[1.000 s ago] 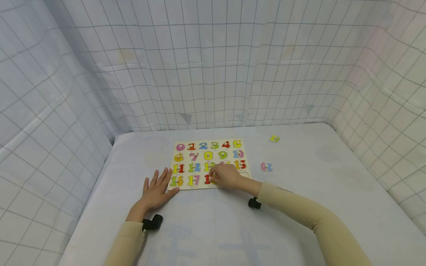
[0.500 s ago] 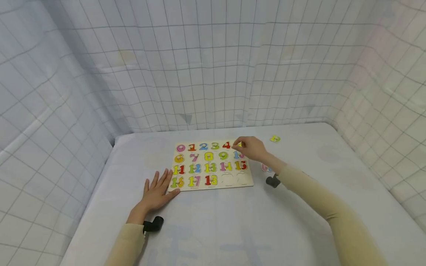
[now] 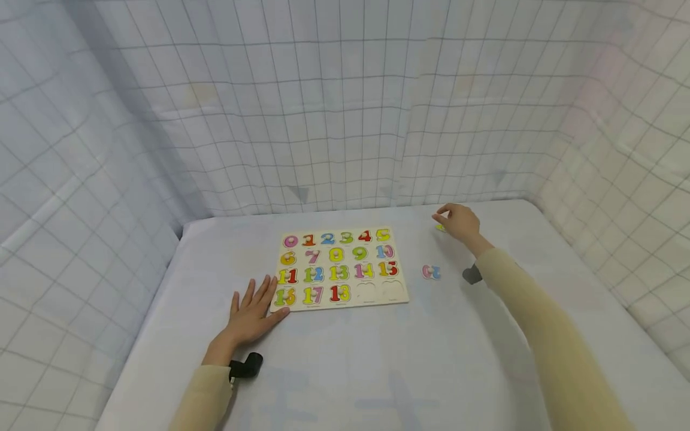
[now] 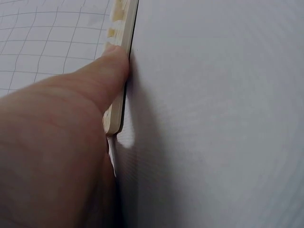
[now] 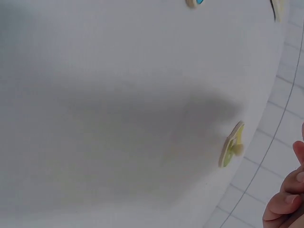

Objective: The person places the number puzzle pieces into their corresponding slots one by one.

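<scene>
A wooden number puzzle board [image 3: 334, 302] lies flat on the table, most of its slots filled with knobbed numbers. My left hand [image 3: 250, 317] rests at its lower left corner with fingers spread; in the left wrist view, the thumb [image 4: 102, 71] presses on the board's edge [image 4: 116, 114]. My right hand [image 3: 460, 222] hovers at the back right, fingers loosely bent and holding nothing. Just under it is a yellow-green number piece [image 3: 440, 227], partly hidden by the hand. In the right wrist view this yellow-green piece [image 5: 232, 145] lies on the table, apart from the fingers [image 5: 280, 206].
A pink-and-blue number piece [image 3: 431, 272], seemingly a 20 turned around, lies right of the board. Two bare slots [image 3: 366, 292] show at the board's lower right. White cloth with a grid pattern [image 3: 345, 120] hangs behind the table and at both sides.
My right hand has left the red-and-yellow 18 in the bottom row and moved right and back, over to the yellow-green piece. My left hand has stayed at the board's corner.
</scene>
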`<action>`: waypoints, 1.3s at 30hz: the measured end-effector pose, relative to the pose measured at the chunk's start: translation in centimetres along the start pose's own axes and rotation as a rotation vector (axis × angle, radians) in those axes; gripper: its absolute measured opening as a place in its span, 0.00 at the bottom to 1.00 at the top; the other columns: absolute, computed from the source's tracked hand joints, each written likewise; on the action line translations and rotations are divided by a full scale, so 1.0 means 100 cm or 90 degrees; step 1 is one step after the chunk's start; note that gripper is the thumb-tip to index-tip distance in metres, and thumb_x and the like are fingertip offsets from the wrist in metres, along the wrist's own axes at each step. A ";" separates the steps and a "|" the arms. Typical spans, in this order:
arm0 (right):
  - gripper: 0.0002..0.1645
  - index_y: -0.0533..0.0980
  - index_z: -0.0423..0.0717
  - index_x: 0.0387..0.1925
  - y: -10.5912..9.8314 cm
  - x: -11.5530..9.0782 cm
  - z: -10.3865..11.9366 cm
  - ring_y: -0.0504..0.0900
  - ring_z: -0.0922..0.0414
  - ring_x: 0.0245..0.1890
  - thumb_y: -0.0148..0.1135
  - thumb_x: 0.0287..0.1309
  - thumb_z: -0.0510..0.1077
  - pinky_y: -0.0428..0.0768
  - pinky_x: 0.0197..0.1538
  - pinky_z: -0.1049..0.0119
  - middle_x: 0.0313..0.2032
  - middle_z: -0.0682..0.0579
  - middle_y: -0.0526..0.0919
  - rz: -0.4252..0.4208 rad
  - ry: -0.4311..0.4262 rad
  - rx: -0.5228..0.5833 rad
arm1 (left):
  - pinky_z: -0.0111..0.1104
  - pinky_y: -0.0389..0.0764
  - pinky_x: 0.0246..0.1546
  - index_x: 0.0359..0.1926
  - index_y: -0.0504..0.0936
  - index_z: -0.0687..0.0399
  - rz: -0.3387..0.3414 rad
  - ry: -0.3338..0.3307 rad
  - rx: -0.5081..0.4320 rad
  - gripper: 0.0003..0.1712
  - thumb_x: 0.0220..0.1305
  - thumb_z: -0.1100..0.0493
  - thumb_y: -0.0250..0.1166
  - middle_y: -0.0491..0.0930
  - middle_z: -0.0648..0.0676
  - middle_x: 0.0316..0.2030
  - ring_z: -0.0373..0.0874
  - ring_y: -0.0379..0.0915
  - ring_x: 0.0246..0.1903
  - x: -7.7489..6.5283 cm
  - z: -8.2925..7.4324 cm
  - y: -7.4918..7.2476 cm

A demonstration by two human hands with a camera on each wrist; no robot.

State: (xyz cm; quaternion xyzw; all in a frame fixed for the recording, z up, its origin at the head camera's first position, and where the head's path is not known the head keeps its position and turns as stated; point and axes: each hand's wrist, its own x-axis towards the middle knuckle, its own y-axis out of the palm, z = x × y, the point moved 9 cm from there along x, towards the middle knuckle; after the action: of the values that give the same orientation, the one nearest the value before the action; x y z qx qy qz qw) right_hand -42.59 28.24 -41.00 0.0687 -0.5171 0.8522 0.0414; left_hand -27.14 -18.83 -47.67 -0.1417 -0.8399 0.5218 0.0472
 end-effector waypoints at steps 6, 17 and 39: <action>0.23 0.76 0.40 0.52 0.005 0.003 -0.029 0.77 0.48 0.33 0.56 0.66 0.53 0.71 0.26 0.64 0.41 0.40 0.79 0.010 0.077 0.008 | 0.59 0.23 0.61 0.74 0.45 0.56 0.001 -0.002 0.006 0.49 0.65 0.33 0.51 0.41 0.61 0.73 0.62 0.24 0.70 0.001 0.002 0.002; 0.21 0.76 0.38 0.52 0.022 0.001 -0.037 0.77 0.40 0.41 0.58 0.64 0.48 0.73 0.30 0.60 0.55 0.33 0.74 0.052 0.123 -0.016 | 0.59 0.22 0.61 0.74 0.46 0.56 -0.015 -0.003 0.001 0.48 0.65 0.34 0.52 0.42 0.60 0.73 0.61 0.25 0.70 0.001 0.003 0.002; 0.17 0.74 0.33 0.42 0.033 -0.001 -0.042 0.78 0.39 0.43 0.50 0.69 0.46 0.71 0.49 0.44 0.41 0.36 0.80 0.015 0.157 -0.038 | 0.59 0.23 0.61 0.74 0.46 0.55 -0.014 -0.010 0.010 0.49 0.64 0.33 0.52 0.43 0.60 0.73 0.61 0.26 0.70 0.000 0.004 0.003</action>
State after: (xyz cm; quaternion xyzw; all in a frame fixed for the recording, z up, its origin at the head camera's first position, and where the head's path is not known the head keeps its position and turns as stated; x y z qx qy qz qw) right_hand -43.26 30.46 -45.84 -0.0439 -0.5341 0.8388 0.0963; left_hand -27.18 -18.99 -48.13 -0.1282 -0.8375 0.5291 0.0476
